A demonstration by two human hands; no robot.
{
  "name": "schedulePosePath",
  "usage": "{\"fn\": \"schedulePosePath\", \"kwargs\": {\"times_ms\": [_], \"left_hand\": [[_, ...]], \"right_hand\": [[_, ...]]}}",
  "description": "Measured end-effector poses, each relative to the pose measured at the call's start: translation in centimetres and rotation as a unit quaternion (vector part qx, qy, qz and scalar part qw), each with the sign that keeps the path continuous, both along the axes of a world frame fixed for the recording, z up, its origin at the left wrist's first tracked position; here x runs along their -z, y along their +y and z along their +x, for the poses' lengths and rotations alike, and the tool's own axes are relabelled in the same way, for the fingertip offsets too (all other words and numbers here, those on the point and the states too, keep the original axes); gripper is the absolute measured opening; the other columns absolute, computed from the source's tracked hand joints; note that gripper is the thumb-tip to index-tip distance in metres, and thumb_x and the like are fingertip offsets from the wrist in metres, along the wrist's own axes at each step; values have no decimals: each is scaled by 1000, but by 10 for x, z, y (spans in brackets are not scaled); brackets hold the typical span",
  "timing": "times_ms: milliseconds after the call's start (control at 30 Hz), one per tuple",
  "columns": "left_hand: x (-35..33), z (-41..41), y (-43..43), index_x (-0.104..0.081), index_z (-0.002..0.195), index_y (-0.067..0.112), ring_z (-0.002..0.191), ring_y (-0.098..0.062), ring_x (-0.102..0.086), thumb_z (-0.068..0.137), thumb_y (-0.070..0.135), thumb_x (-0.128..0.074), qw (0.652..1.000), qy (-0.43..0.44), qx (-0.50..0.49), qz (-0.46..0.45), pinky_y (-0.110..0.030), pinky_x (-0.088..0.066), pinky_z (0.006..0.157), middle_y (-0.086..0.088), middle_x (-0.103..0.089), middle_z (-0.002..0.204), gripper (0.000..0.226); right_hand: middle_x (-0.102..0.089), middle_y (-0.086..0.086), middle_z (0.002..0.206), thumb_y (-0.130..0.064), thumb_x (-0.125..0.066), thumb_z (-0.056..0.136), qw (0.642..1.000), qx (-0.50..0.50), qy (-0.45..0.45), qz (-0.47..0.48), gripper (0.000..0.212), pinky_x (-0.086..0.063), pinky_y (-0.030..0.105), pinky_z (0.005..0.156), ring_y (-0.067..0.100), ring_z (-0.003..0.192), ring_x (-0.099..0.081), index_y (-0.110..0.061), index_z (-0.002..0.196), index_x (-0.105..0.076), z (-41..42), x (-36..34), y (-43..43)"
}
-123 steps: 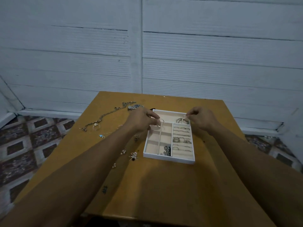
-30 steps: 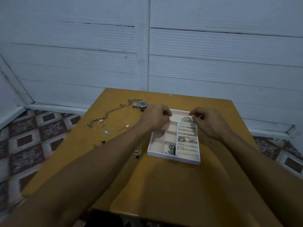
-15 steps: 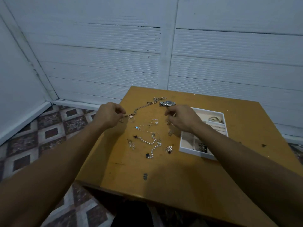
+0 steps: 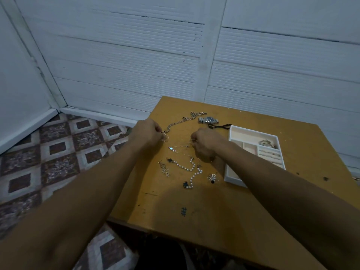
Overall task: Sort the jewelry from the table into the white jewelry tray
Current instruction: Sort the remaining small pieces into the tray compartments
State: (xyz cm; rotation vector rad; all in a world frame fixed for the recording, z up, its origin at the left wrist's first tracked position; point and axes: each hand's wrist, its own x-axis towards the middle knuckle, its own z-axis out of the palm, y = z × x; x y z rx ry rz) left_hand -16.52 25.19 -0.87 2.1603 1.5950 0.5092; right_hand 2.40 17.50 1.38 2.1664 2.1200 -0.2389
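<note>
Left hand [image 4: 148, 133]: down on the table [image 4: 214, 221], fingers curled in tight, pinching a thin hoop [image 4: 165, 137] at the near end of the link chain [image 4: 180, 121].
Right hand [image 4: 206, 146]: knuckles up, fingertips closed on a small ring [image 4: 191, 140]. The two hands are near each other but not touching.
White jewelry tray [image 4: 232, 181]: at three o'clock from the right hand, just beside the wrist, with the forearm crossing its near corner. Silver pieces [image 4: 266, 143] sit in its far right compartment.
Twelve o'clock from the hands: a wristwatch [image 4: 208, 120], with a black cord [image 4: 219, 126] beside it.
Six o'clock: a pearl strand [image 4: 191, 168] snakes across the wood, with a blue pendant [image 4: 172, 149] just above it.
Seven o'clock: a dangly charm [image 4: 164, 169].
Five o'clock: a heart charm [image 4: 212, 178], lying close to the tray's near wall.
</note>
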Motion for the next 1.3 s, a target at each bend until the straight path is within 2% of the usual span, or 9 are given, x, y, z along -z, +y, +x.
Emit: {"fn": "schedulePosePath", "kwargs": {"times_ms": [100, 300, 600, 833, 967, 1067, 1300], "left_hand": [[4, 7, -1, -70, 111, 13, 95, -20, -62, 79, 44, -73, 1000, 21, -3, 4, -32, -50, 79, -6, -70, 108, 44], [7, 14, -2, -67, 116, 15, 104, -22, -62, 82, 44, -70, 998, 53, 12, 17, -38, -52, 88, -6, -68, 114, 45], [8, 16, -3, -64, 115, 20, 102, -21, -59, 81, 37, -73, 999, 30, 9, 1, -39, -52, 88, -4, -65, 112, 39], [7, 21, -1, -65, 118, 17, 106, -22, -59, 79, 34, -76, 999, 42, 11, -2, -41, -51, 92, -5, -66, 114, 44], [8, 19, -3, -68, 111, 16, 96, -20, -62, 80, 34, -75, 999, 38, 21, 23, -41, -54, 87, -4, -70, 104, 37], [9, 18, -5, -73, 101, 17, 86, -17, -63, 82, 34, -73, 998, 36, 33, 49, -38, -55, 82, -2, -72, 96, 26], [8, 17, -9, -74, 100, 16, 89, -15, -63, 82, 35, -73, 997, 24, 46, 52, -32, -53, 80, -2, -72, 100, 26]], "right_hand": [[-51, 11, 130, -29, -49, 98, 1000, 5, 11, -4, 38, -44, 38, 101, 27, 119, -50, -12, 132, -55, 2, 1, 1], [-49, 13, 132, -22, -53, 98, 1000, 14, 26, -3, 36, -42, 34, 97, 27, 119, -50, -11, 132, -55, 3, 1, 3], [-50, 13, 128, -21, -61, 93, 999, 31, 38, -15, 35, -44, 33, 92, 26, 115, -51, -9, 125, -53, -1, -3, 5], [-53, 12, 128, -21, -63, 91, 998, 37, 55, -20, 38, -44, 31, 86, 26, 113, -52, -12, 125, -50, 0, -5, 7], [-52, 13, 135, -25, -60, 94, 997, 39, 57, -18, 46, -44, 34, 96, 28, 121, -51, -12, 136, -47, -1, -5, 10], [-54, 14, 134, -25, -59, 95, 998, 43, 51, -18, 44, -45, 34, 98, 28, 122, -52, -10, 135, -51, -3, -4, 11], [-57, 13, 131, -25, -65, 91, 996, 62, 62, -21, 46, -47, 36, 99, 28, 121, -53, -8, 132, -54, -4, -1, 10]]}}
